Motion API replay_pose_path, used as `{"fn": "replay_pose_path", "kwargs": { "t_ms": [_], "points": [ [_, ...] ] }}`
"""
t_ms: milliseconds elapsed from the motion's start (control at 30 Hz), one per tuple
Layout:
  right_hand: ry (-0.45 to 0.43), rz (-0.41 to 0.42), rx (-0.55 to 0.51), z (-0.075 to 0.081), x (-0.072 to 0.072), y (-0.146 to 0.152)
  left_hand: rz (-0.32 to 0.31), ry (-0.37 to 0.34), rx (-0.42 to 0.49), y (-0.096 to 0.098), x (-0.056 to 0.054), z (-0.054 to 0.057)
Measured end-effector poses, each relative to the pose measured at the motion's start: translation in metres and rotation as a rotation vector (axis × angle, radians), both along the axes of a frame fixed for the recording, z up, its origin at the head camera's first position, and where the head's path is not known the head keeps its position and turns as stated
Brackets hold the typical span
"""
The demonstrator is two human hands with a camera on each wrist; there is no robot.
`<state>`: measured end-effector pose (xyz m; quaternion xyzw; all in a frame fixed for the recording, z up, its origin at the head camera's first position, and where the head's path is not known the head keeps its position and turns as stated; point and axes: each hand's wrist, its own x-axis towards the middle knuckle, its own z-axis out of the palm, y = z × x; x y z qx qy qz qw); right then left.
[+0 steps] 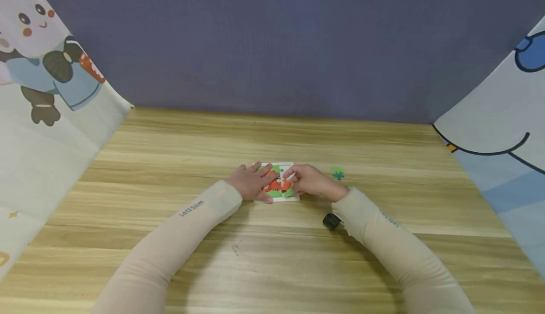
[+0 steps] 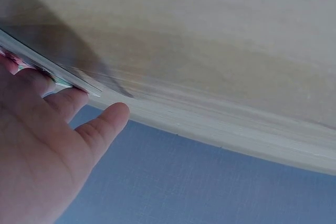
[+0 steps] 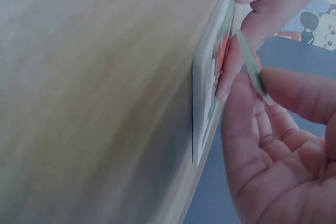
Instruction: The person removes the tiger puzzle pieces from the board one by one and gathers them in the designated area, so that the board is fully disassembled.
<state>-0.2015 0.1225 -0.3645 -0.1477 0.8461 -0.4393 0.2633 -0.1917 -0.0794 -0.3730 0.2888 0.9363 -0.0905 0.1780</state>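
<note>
On the table, a white-framed jigsaw puzzle (image 1: 277, 200) shows a red-orange figure on green; the two hands cover parts of it. My left hand (image 1: 251, 181) lies over its left side with the fingers spread and straight. In the left wrist view, the fingers of the left hand (image 2: 39, 145) rest on the puzzle's edge. At the puzzle's right side, my right hand (image 1: 312, 181) pinches a puzzle piece. The right wrist view shows this thin green and orange puzzle piece (image 3: 251, 64) tilted between thumb and fingers, just off the puzzle frame (image 3: 198, 103).
A loose green puzzle piece (image 1: 338, 173) lies on the wooden table (image 1: 272, 266), right of the right hand. A small black device (image 1: 331, 221) is by the right cuff. A dark blue panel (image 1: 272, 44) stands behind, with cartoon-printed sheets at both sides.
</note>
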Motion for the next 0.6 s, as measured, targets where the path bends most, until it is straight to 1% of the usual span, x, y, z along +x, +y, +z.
{"fn": "replay_pose_path", "kwargs": {
  "t_ms": [200, 400, 600],
  "points": [
    [0.007, -0.020, -0.025, 0.002, 0.003, 0.008, 0.006, -0.011, -0.001, 0.002, 0.000, 0.001],
    [0.031, -0.030, -0.016, 0.002, 0.004, 0.019, 0.000, -0.020, 0.013, 0.003, 0.000, 0.000],
    [0.057, -0.010, -0.009, 0.001, 0.006, 0.033, 0.004, -0.022, 0.019, 0.001, 0.001, 0.002]
  ]
}}
